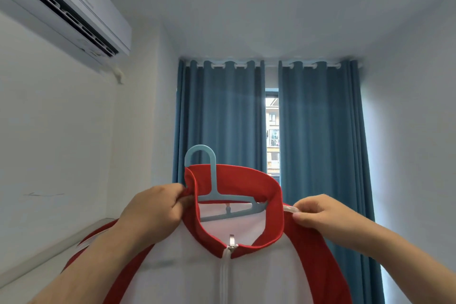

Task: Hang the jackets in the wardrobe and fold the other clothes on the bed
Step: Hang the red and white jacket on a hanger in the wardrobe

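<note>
Two hands hold one jacket (259, 276) up in front of the camera, at about chest height in the head view. Jacket: white front panel, red stand-up collar (237, 179), red shoulders and sleeves, white zipper (225, 276) closed up to the collar base, metal pull (232, 240) at the top.

Left hand (155, 207): fingers curled, pinching the left edge of the collar where it meets the shoulder. Grip closed on fabric.

Right hand (323, 212): thumb and forefinger pinching the right shoulder seam, on a narrow white strip just beside the collar. Grip closed on fabric.

Hanger (212, 180): light blue plastic, sits inside the jacket neck. Hook rises above the collar's left side, free, not on any rail. Crossbar visible through the neck opening; the shoulder arms are hidden under the fabric.

Background: blue curtains (222, 118) drawn almost shut, narrow gap showing a window (272, 136) and buildings outside. White air conditioner (64, 5) mounted high on the left wall (49, 131). Pale ceiling (271, 7) above.
</note>
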